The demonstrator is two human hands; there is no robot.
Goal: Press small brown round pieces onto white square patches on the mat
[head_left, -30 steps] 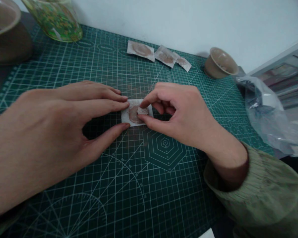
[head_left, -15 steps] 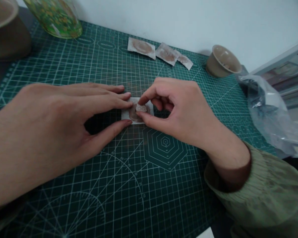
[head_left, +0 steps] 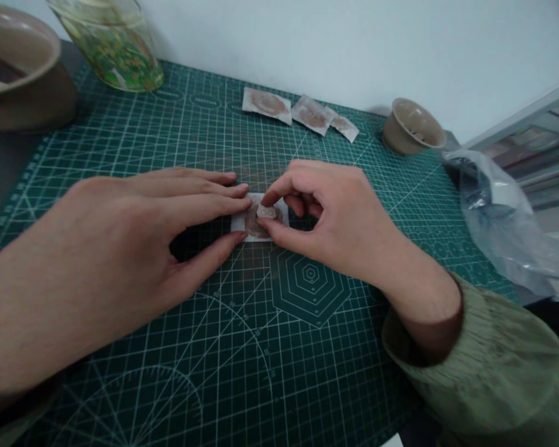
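Left hand (head_left: 135,230) flat, fingertips pinning the white packet (head_left: 256,223) mid-table so the right hand (head_left: 335,217) can pinch its small tab (head_left: 267,212).

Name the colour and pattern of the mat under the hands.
Dark green cutting mat with a pale grid, arcs and nested hexagons; the head view shows it.
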